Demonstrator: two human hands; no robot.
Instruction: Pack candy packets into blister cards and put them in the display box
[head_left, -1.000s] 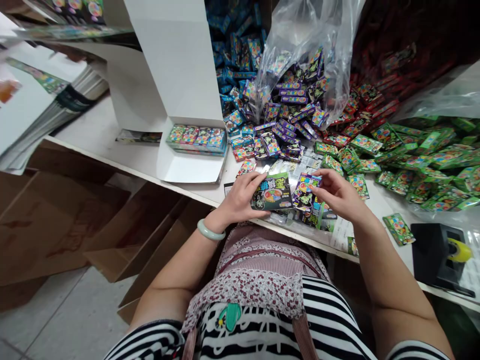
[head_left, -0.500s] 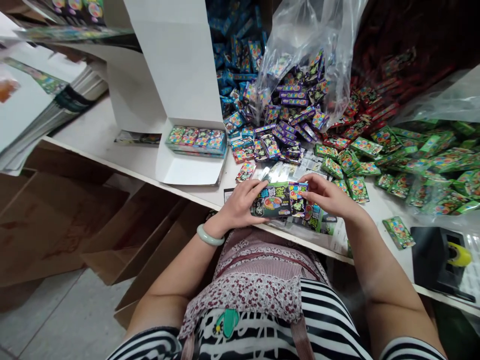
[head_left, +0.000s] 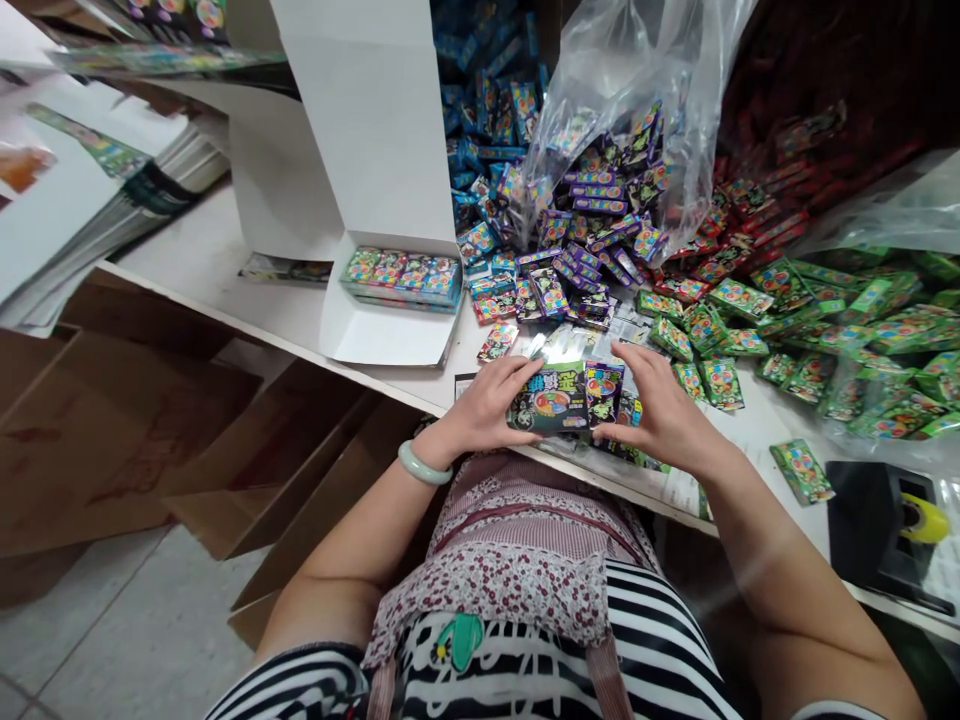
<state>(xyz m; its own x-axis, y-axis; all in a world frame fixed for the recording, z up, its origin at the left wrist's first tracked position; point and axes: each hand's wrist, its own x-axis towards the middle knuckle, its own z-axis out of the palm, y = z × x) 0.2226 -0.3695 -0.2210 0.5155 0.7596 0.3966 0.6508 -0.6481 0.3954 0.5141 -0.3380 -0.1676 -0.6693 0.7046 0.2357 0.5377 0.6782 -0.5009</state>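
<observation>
My left hand [head_left: 491,405] holds a black and green printed packet [head_left: 551,400] at its left end, thumb below and fingers above. At the packet's right end stands a small purple-edged box [head_left: 603,395]. Around this small box my right hand [head_left: 649,405] is spread, fingertips above and thumb at its lower edge; whether it touches the box is hard to tell. Under the hands lie more green and black printed packets [head_left: 630,445] at the table's front edge.
An open white box [head_left: 390,335] with small boxes in it stands at the left. Purple [head_left: 600,205], blue [head_left: 487,110], red [head_left: 765,215] and green boxes [head_left: 885,330] lie heaped behind and right. A black tape dispenser [head_left: 870,530] sits far right.
My right hand has opened wider around the small purple-edged box, its fingers no longer pinching the box's face. My left hand keeps its hold. The whole view has shifted slightly.
</observation>
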